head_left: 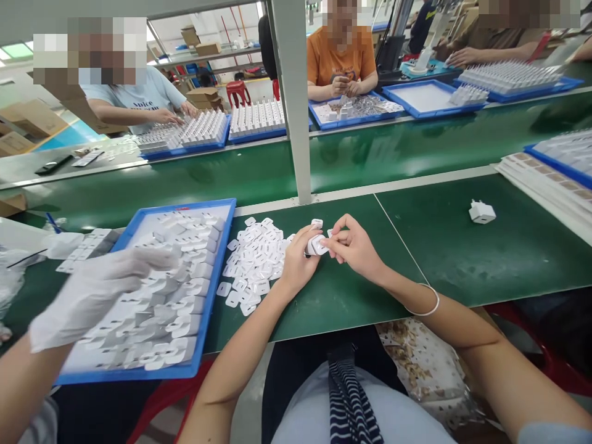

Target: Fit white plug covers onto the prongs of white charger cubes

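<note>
My left hand (298,262) is wrapped round a white plug charger (316,246), its rounded square end turned to the right. Close against that end, my right hand (358,250) is closed, thumb and fingers pinched. A small white cover plate (330,233) shows at its fingertips. Another white plate (317,223) sticks out just above my left fingers. To the left of my left hand lies a loose heap of white cover plates (256,256) with small slots. A single white charger (481,211) with its pins up stands far to the right on the green table (416,234).
On the left, a blue-rimmed tray (203,327) holds many white chargers, and a co-worker's white-gloved hand (99,290) reaches over it. A white post (291,98) rises beyond my hands. Across the green belt (393,154), people sit at more trays. Stacked boards (546,197) stand at the right.
</note>
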Demonstrator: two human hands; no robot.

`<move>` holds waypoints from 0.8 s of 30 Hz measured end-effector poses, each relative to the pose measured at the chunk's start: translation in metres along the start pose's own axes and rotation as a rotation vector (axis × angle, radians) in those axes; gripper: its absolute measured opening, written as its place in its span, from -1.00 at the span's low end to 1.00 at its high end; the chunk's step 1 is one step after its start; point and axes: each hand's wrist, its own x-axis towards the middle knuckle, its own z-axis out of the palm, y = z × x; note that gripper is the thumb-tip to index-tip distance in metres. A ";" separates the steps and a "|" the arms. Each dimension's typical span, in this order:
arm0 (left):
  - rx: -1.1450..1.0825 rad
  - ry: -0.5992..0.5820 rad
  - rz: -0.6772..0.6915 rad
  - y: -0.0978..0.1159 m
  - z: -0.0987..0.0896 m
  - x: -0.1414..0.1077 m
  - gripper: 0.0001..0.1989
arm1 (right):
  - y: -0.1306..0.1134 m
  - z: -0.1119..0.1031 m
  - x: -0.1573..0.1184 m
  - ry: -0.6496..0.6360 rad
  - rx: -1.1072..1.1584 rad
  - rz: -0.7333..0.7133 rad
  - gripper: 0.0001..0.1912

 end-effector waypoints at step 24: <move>-0.485 -0.060 -0.374 0.020 -0.012 0.004 -0.71 | 0.011 -0.008 0.019 -0.046 0.229 0.118 -0.40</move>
